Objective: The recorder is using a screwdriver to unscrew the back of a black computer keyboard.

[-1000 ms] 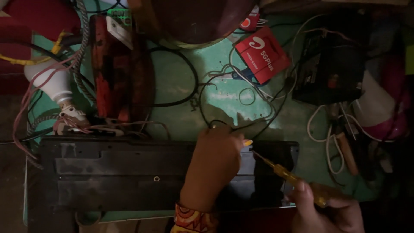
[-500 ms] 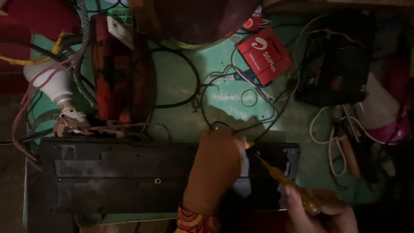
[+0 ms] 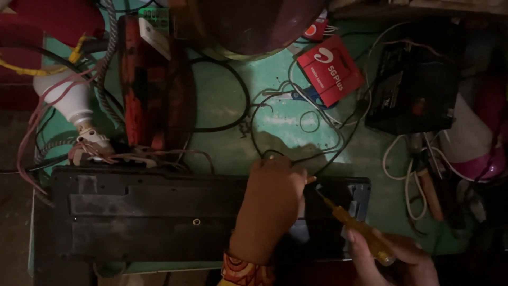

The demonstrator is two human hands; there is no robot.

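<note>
A long black plastic panel (image 3: pixel 148 212) lies face down along the near edge of a green table (image 3: pixel 222 106). My left hand (image 3: pixel 272 204) rests on the panel's right part, fingers curled down onto it near its far edge. My right hand (image 3: pixel 391 259) grips a yellow-handled screwdriver (image 3: pixel 354 228) by the handle. The tip points up-left toward my left fingertips, near an opening at the panel's right end (image 3: pixel 357 196).
A white bulb (image 3: pixel 66 100), a red battery-like block (image 3: pixel 151 90) and tangled wires (image 3: pixel 296 122) lie behind the panel. A red card packet (image 3: pixel 330 71), a black box (image 3: pixel 418 90), pliers (image 3: pixel 428 185) and a pink-white object (image 3: pixel 476 143) crowd the right side. A round dark vessel (image 3: pixel 248 26) sits at the back.
The screwdriver and my right hand have shifted slightly to the right and down. My left hand has stayed on the panel's right part.
</note>
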